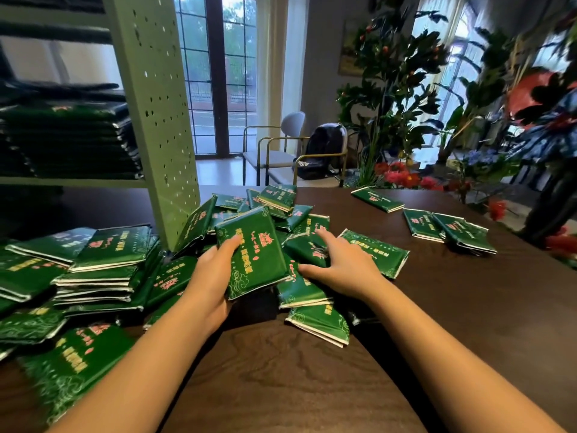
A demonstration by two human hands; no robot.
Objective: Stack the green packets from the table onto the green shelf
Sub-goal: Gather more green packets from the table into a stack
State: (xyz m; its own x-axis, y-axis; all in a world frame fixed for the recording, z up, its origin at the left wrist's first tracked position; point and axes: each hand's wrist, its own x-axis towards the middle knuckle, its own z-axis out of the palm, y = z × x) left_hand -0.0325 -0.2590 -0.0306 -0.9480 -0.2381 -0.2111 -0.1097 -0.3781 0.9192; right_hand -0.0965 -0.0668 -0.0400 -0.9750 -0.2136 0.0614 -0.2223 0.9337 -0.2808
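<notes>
Wooden table bears a loose heap of green packets around the fingers, and the green shelf stands beyond them to the left, part-filled. One packet is gripped by the left hand, thumb on top and fingers curled beneath; the right hand rests spread and nearly straight on packets beside it. Lifted carelessly, the glossy packet may slip, or leaning neighbours may slide down.
</notes>
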